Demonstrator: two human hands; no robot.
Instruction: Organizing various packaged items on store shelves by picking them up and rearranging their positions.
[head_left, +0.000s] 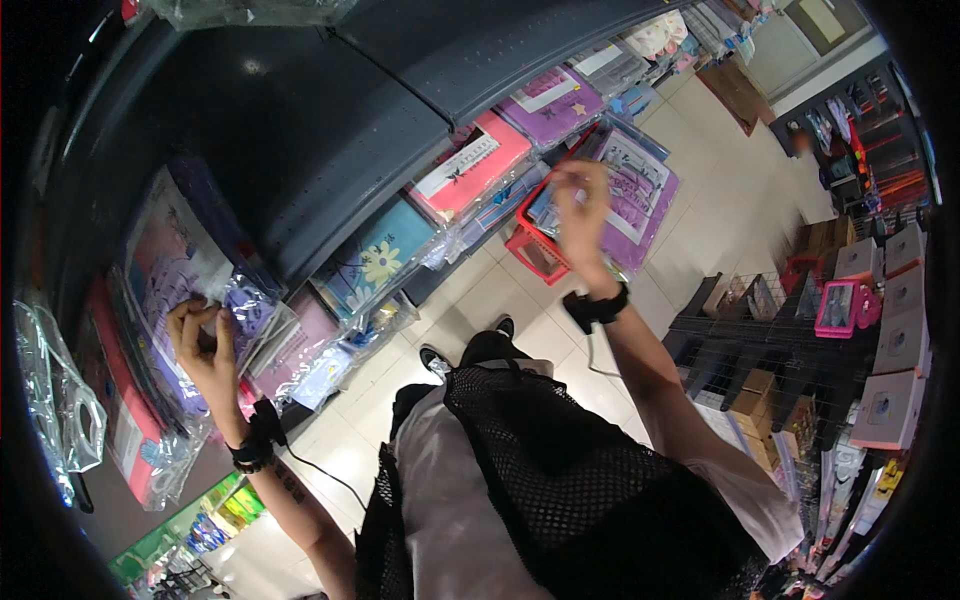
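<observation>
My left hand (202, 341) is at the plastic-wrapped purple package (169, 292) on the dark shelf at the left, its fingers curled over the wrapping; whether they grip it cannot be told. My right hand (583, 214) is raised over a red plastic basket (541, 259), fingers bent and slightly blurred. A large purple package (645, 217) with a printed white panel lies across the basket, just right of this hand. Beside the basket, a pink-red package (476, 169) and another purple package (551, 105) lie on the lower shelf. Each wrist wears a black strap with a device.
A teal package with a flower print (379, 259) and a pink package (300, 345) lie low on the shelving. Dark upper shelf panels (337, 135) jut out above them. Wire-mesh racks (765, 337) with boxes stand at the right. Tiled floor (705, 202) runs between.
</observation>
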